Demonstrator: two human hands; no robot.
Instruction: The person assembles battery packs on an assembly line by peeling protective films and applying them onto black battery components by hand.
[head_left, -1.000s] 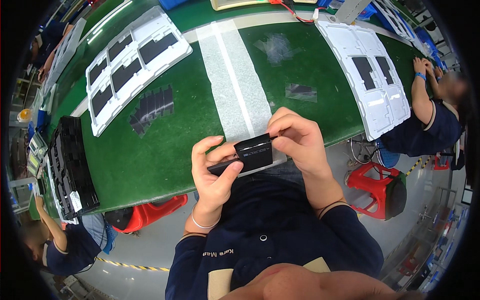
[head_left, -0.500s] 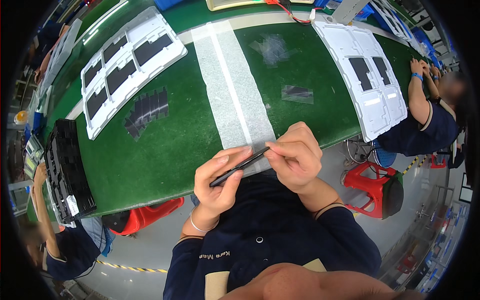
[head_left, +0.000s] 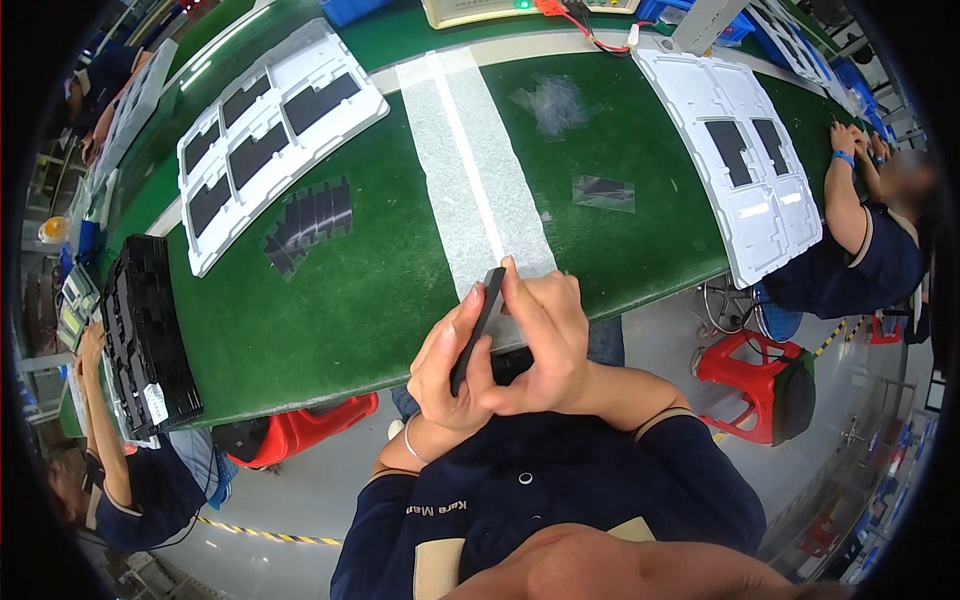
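Just above the near edge of the green table, both my hands hold a thin dark rectangular panel (head_left: 476, 335), seen nearly edge-on and tilted with its upper end leaning right. My left hand (head_left: 440, 375) grips its left side, thumb against fingers. At the panel's upper end, my right hand (head_left: 548, 345) pinches the edge with its fingertips, and its lower fingers come close to my left thumb. Beneath and beyond the hands runs a white textured mat (head_left: 475, 190) with a brighter stripe down its middle. What lies on the panel's underside is hidden.
A white tray (head_left: 312, 62) with several dark panels stands at left, another white tray (head_left: 690, 85) at right. Dark film strips (head_left: 318, 218), clear films (head_left: 555, 105) and a small film sheet (head_left: 604, 193) lie between. Black stacked trays (head_left: 150, 330) sit far left; co-workers flank both sides.
The panel has turned steeper and come slightly left. My right hand has moved left and down, closer to my left hand. The view has shifted slightly.
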